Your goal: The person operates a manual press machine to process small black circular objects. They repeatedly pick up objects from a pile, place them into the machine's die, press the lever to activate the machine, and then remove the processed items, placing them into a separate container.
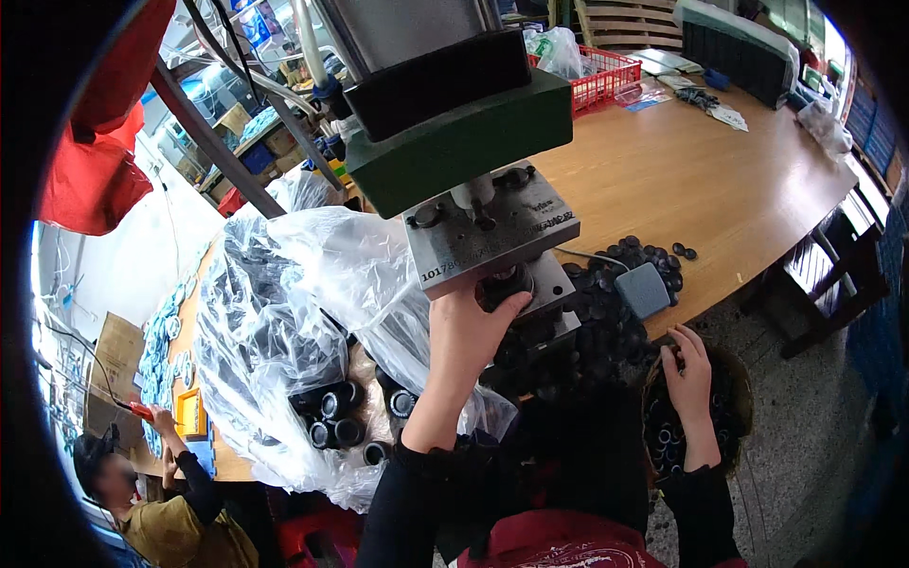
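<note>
A bench press with a green head block (464,142) stands in front of me, a steel die plate (492,222) fixed beneath it. My left hand (469,331) reaches under this plate and grips a round black part (507,284) on the lower die. The thumb lies along the part's near side; the other fingers are mostly hidden. My right hand (688,379) hovers over the rim of a round basket (745,398), fingers loosely bent and apart, with nothing visible in them. Black ring-shaped pieces (668,445) lie in the basket.
Black discs (592,293) are heaped right of the die, beside a grey box (643,291) with a cable. Clear plastic bags (275,303) with black round parts (341,402) cover the left side. A red crate (606,78) stands farther back. A co-worker (161,511) sits lower left.
</note>
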A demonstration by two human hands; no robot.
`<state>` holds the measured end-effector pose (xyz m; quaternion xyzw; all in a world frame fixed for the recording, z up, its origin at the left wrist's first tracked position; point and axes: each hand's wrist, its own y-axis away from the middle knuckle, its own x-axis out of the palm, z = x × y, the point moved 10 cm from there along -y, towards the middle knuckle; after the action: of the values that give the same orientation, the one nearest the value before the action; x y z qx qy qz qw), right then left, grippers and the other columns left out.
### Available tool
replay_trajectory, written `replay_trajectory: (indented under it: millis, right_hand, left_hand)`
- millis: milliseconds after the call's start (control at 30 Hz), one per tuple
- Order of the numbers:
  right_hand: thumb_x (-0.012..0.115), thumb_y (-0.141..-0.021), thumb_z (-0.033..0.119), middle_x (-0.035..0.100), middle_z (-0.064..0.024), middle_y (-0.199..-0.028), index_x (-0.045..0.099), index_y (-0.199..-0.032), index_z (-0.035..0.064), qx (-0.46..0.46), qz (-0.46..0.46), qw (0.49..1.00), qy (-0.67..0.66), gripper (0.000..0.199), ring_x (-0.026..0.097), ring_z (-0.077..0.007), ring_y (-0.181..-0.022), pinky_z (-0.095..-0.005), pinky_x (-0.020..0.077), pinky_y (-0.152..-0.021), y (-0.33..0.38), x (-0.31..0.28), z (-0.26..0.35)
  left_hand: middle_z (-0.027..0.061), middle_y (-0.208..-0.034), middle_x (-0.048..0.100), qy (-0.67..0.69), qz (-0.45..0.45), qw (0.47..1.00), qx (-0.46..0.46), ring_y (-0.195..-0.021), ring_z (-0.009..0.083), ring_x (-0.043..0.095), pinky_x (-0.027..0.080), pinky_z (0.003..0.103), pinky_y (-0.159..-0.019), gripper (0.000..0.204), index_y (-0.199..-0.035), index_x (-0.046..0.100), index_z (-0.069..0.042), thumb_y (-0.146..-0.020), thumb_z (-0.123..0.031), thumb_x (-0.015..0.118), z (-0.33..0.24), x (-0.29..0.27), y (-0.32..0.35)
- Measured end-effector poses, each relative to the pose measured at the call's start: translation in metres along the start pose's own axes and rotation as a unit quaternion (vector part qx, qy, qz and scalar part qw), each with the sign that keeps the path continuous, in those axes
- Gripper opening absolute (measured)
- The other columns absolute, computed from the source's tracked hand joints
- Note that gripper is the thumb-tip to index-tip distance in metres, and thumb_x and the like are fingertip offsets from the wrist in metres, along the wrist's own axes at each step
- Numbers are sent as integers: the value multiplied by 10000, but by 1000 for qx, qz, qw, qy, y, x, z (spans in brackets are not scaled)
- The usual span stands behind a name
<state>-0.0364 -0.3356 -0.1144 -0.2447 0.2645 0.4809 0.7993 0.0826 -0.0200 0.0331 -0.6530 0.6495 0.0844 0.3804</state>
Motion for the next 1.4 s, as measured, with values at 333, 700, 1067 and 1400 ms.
replay_trajectory:
  millis: [333,700,1067,1400]
  right_hand:
    - [385,-1019,425,430,-112,-1474,465,-1401,82,-212,18,933,290,520,357,-242,-1393,-436,225,-1147,-74,74,51]
    - [333,-1034,443,329,-99,-1539,393,-1454,105,-206,-2,955,212,543,269,-252,-1439,-449,156,-1177,-71,63,33]
    - [566,-970,226,573,-88,-1318,629,-1204,75,-285,-115,948,81,286,507,-275,-1235,-426,338,-1062,-22,25,110]
    - [748,-810,352,624,-137,-1063,660,-1019,70,-324,-16,935,-141,362,561,-325,-1071,-437,391,-936,-23,50,267]
  left_hand:
    - [218,-1226,586,-41,-107,987,109,-1119,358,560,459,411,-925,531,-1246,564,14,-798,-192,760,-32,-34,56]
    - [185,-1058,611,-269,-9,957,-110,-981,363,592,467,444,-841,416,-1185,572,-47,-812,-173,705,153,-108,128]
    - [155,-1023,643,-217,3,964,-151,-1005,362,581,427,451,-866,480,-1096,544,-52,-699,-163,790,202,-104,120]
    - [162,-1056,584,-134,-5,982,-134,-854,291,617,509,373,-749,530,-1200,527,-27,-739,-105,777,189,-104,114]
